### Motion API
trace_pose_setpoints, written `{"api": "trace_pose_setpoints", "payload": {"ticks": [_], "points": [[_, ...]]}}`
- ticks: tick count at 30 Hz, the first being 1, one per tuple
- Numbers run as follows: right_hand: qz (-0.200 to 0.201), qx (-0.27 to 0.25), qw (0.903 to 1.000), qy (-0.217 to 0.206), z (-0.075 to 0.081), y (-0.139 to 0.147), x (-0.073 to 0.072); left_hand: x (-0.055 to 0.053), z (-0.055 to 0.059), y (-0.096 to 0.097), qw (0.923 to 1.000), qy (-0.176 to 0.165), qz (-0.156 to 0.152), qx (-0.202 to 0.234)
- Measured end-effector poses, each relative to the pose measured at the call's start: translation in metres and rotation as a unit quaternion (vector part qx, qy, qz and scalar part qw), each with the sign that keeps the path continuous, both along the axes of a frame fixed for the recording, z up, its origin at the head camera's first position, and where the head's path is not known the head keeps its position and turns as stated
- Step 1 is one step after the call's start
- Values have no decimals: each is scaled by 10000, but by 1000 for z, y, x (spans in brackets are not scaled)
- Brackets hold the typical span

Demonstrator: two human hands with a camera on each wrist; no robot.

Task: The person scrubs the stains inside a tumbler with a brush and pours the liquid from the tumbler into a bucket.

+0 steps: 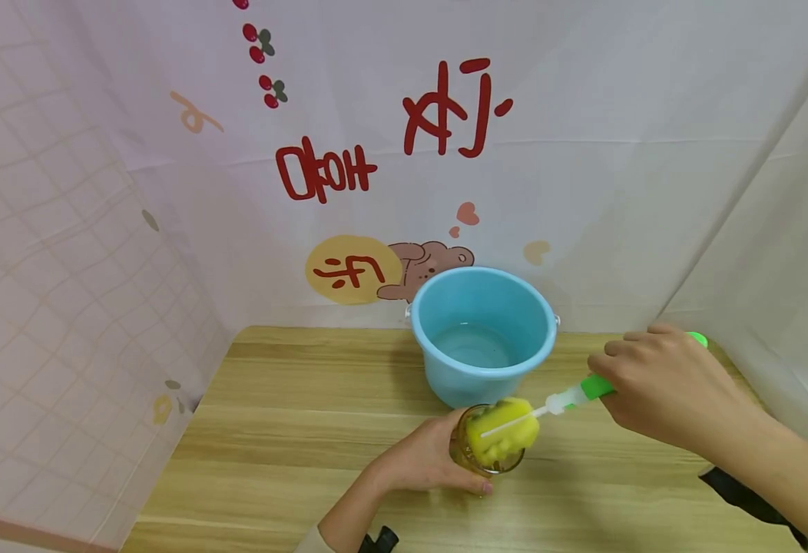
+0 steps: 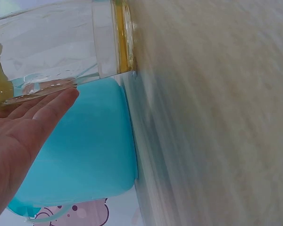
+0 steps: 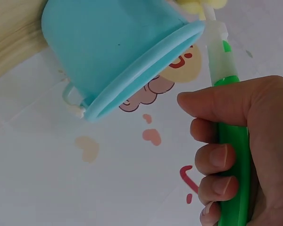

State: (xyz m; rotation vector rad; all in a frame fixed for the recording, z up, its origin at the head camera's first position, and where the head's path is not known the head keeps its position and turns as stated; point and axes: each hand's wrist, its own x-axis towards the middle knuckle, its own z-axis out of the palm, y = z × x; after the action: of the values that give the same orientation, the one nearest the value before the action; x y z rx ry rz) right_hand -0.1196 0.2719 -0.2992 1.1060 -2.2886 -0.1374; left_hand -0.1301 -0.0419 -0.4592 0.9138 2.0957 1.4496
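My left hand (image 1: 432,457) holds a clear glass (image 2: 52,47) upright near the table's front, fingers along one side and thumb on the other. In the left wrist view the glass's base has an amber tint and sits right at the tabletop. My right hand (image 1: 667,384) grips the green handle (image 3: 233,155) of a sponge bottle brush, fingers wrapped round it. The brush's yellow sponge head (image 1: 514,430) lies at the mouth of the glass, partly inside, with its white stem slanting up to the right.
A light blue bucket (image 1: 435,369) with some water in the bottom stands just behind the glass. The wood-grain table (image 1: 293,430) ends at a white printed cloth (image 1: 611,215) hung at the back and sides.
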Motion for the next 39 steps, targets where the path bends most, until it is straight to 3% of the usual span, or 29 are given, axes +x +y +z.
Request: {"api": "trace_pose_setpoints", "payload": {"ticks": [11, 24, 32, 39], "points": [[316, 403, 9983, 295, 6, -26, -8, 0, 1, -1, 9996, 64, 170, -216], [416, 926, 9932, 578, 5, -46, -9, -1, 1, 1, 9998, 65, 108, -123], [591, 1278, 9863, 855, 2, -57, -8, -1, 0, 1, 10000, 42, -14, 13], [787, 1939, 9727, 1000, -6, -67, -7, -1, -2, 0, 10000, -78, -23, 32]]}}
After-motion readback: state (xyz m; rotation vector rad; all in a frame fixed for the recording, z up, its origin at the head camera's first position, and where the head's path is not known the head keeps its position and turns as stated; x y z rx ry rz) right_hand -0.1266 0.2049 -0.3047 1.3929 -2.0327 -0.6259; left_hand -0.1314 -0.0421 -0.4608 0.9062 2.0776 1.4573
